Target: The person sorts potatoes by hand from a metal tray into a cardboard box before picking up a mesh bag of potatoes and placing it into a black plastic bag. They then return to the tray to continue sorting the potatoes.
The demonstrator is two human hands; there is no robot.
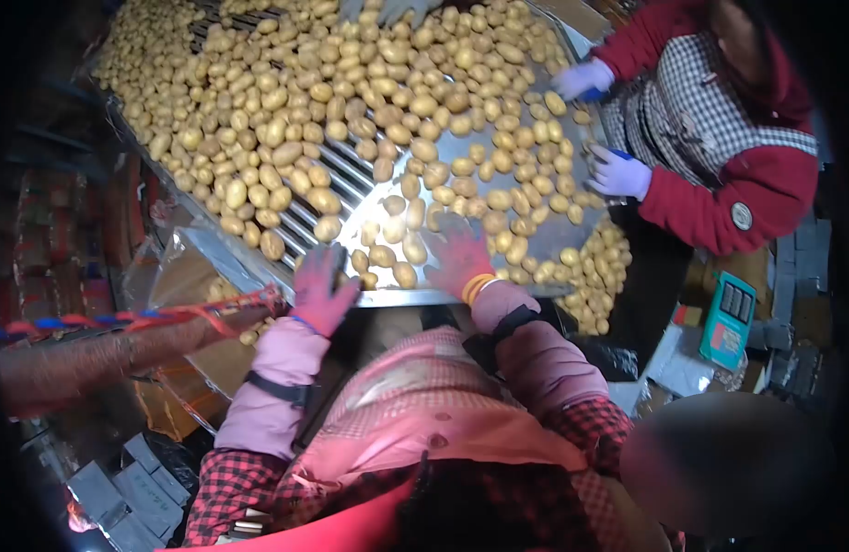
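both hands, left hand (321, 290) and right hand (458, 259), spread flat among potatoes (387, 254)

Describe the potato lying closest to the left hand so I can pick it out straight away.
Start at the metal sorting table heaped with potatoes, then go to its near edge where the left hand in a red glove rests. Just right of its fingertips lies one small potato, nearest the table lip, beneath a larger one.
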